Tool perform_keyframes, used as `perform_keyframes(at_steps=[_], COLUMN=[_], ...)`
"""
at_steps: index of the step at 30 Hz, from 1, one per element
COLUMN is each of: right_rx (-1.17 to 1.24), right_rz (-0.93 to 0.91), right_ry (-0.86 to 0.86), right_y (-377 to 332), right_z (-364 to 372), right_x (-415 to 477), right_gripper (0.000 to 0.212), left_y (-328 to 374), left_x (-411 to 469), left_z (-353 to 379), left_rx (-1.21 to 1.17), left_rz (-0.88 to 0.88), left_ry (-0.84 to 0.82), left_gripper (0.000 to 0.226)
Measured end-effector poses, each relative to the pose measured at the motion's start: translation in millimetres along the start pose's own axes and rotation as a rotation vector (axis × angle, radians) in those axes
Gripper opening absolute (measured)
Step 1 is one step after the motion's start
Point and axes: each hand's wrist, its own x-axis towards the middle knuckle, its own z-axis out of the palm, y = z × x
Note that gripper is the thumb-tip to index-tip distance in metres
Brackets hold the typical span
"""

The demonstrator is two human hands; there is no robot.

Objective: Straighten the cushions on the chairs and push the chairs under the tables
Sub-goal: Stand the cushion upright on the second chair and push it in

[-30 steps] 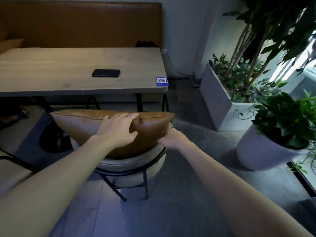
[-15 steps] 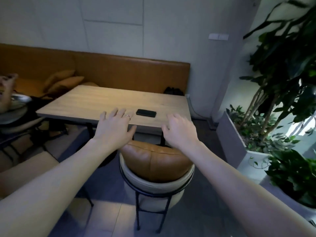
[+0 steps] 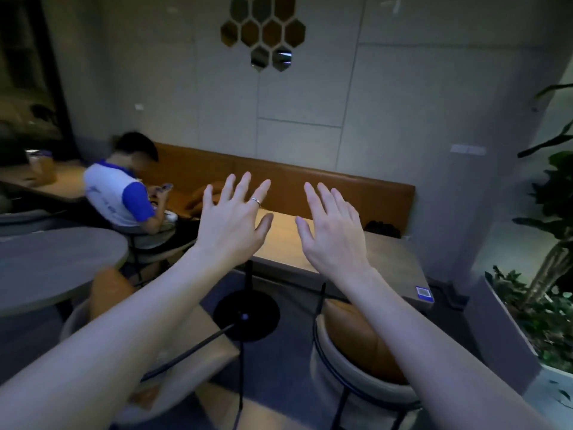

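Both my hands are raised in the air with fingers spread and hold nothing. My left hand [image 3: 232,218], with a ring on one finger, and my right hand [image 3: 333,231] hover in front of the wooden table [image 3: 285,243]. Below my right forearm stands a round cream chair [image 3: 350,370] with a black frame, close to the table's near edge. A tan leather cushion [image 3: 356,333] rests upright against its back. At the lower left a second chair [image 3: 186,361] with a tan cushion [image 3: 107,290] sits beside a round grey table [image 3: 52,265].
A tan bench [image 3: 310,184] runs along the far wall. A person in a white and blue shirt [image 3: 121,193] sits at the left. A black round table base [image 3: 246,315] stands on the floor. Planters with green plants [image 3: 539,293] fill the right side.
My hands let go of the cushion and rose with fingers spread. The view lifted and swung left, so the chair now sits lower right.
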Motion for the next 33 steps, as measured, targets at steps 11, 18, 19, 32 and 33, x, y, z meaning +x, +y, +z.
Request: perform_keyframes(at_steps=[11, 18, 19, 32, 33], right_rx=[0.170, 0.252, 0.264, 0.317, 0.316], right_rz=[-0.137, -0.184, -0.189, -0.116, -0.099], right_ry=[-0.034, -0.164, -0.183, -0.550, -0.589], right_y=[-154.2, -222.1, -231.4, -309.8, -312.3], right_z=[70.4, 151.5, 164.6, 388.8, 404.4], right_x=[36.9, 53.2, 55.2, 80.1, 82.9], right_gripper=[0.062, 0.063, 0.064, 0.069, 0.070], left_y=[-157.6, -245.2, -256.6, -415.3, -424.8], left_x=[-48.1, -67.0, -69.3, -60.7, -55.6], left_z=[-27.5, -6.4, -1.2, 149.7, 161.4], left_rx=[0.105, 0.135, 0.136, 0.087, 0.075], left_rz=[-0.219, -0.360, -0.380, -0.577, -0.578], left_ry=[-0.003, -0.063, -0.080, -0.457, -0.489], left_gripper=[0.065, 0.066, 0.066, 0.071, 0.073])
